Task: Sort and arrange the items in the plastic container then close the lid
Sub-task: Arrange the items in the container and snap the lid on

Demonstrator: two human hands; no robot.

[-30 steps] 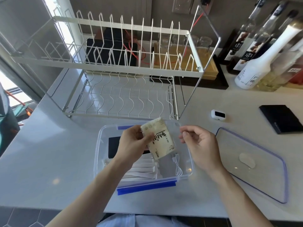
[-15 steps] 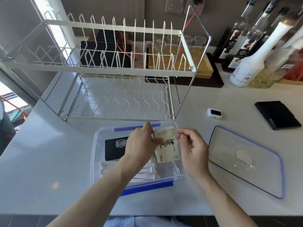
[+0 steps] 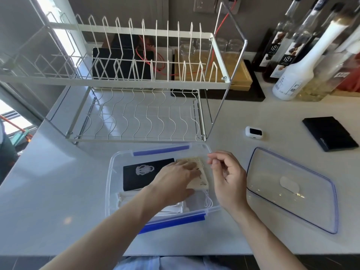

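Pressing: my left grip [image 3: 175, 178], fingers flat, on cream packet [image 3: 202, 183]
Packet axis: near-to-far, inside container [image 3: 109, 184]
Idle: right grip [image 3: 228, 178], released, empty

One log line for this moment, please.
left hand: flat on tissue pack inside container | right hand: empty, above container's right edge | lid: off, on counter to the right

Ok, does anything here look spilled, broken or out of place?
Nothing stands out. The lid lies flat beside the open plastic container, and the left hand rests on the beige packet next to the black booklet.
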